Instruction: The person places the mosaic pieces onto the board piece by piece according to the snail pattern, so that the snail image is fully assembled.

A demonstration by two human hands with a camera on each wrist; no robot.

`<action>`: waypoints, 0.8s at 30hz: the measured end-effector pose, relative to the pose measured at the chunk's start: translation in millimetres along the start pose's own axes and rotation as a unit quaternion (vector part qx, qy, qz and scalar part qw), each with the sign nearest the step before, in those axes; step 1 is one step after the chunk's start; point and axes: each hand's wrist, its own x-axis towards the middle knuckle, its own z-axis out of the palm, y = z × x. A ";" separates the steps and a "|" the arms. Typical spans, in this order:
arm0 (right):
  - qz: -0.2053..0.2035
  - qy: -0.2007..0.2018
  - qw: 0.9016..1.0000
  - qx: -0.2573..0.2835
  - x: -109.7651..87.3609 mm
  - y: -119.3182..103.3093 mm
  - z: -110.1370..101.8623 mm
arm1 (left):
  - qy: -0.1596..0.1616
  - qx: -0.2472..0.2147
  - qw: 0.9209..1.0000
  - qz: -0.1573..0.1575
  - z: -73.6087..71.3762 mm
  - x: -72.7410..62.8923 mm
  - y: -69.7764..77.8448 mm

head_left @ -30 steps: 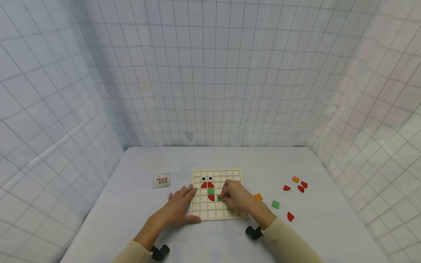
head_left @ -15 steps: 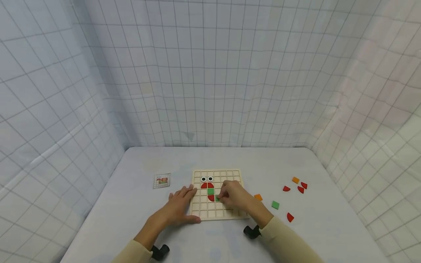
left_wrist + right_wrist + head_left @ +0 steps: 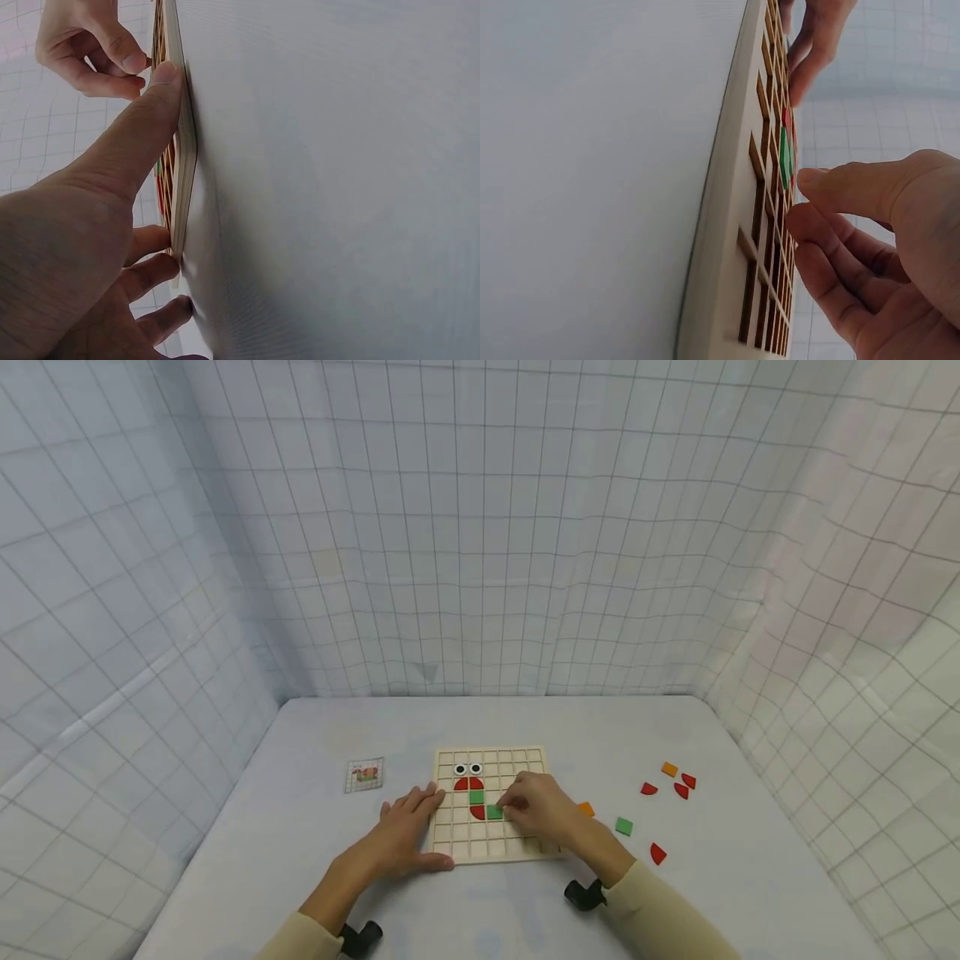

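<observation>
A wooden grid board (image 3: 487, 850) lies on the table. My left hand (image 3: 403, 833) rests along its left edge, and in the left wrist view the thumb (image 3: 146, 112) lies against the board's side with no curl round it. My right hand (image 3: 542, 810) hovers over the board's middle, fingertips just right of a green square tile (image 3: 494, 812). That tile sits in a cell beside a red quarter-circle tile (image 3: 477, 812). The right wrist view has a small gap between thumb (image 3: 814, 178) and the green tile (image 3: 785, 156); nothing is pinched.
Above them sit a green tile (image 3: 476, 797), red quarter-circles (image 3: 461, 784) and two eye tiles (image 3: 476, 769). A picture card (image 3: 364, 774) lies left. At right are loose orange tiles (image 3: 670, 769), a green tile (image 3: 624, 827) and several red quarter-circles (image 3: 657, 853). Grid-patterned curtains stand around the table.
The green tile, held by my right fingertips earlier, has shifted slightly left and lies in its cell. The right fingers have let go of it. My left hand stays on the board.
</observation>
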 end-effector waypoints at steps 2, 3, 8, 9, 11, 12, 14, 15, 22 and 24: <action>0.002 0.014 1.000 -0.006 -4.6 2.0 -2.2 | 0.002 -0.001 1.000 0.001 -0.2 0.2 -0.9; 0.005 0.017 1.000 -0.009 -7.2 3.0 -3.8 | 0.003 -0.001 1.000 0.002 0.1 0.5 -1.3; 0.037 0.006 0.999 -0.015 -20.9 8.3 -14.1 | 0.003 0.001 1.000 0.001 2.0 0.5 -3.0; 0.039 0.002 0.999 -0.016 -23.6 10.0 -16.7 | 0.003 0.002 1.000 0.001 2.1 0.3 -3.2; 0.045 -0.001 0.999 -0.019 -29.2 13.9 -22.4 | 0.006 0.002 1.000 0.002 2.1 0.5 -2.7; 0.048 -0.001 0.999 -0.021 -32.3 15.6 -25.0 | 0.007 0.001 1.000 0.001 2.3 0.6 -2.4; 0.051 -0.001 0.998 -0.023 -39.9 19.5 -30.3 | 0.006 -0.002 1.000 -0.001 3.2 0.7 -1.9; 0.052 0.001 0.998 -0.023 -43.9 21.7 -32.6 | 0.005 -0.003 1.000 -0.002 3.7 0.7 -1.7; 0.049 0.016 0.998 -0.043 -67.3 35.5 -46.6 | 0.007 0.004 1.000 0.000 4.4 1.8 -3.5; 0.054 0.017 0.997 -0.047 -72.8 39.7 -49.6 | 0.006 0.004 1.000 0.000 4.1 1.3 -4.4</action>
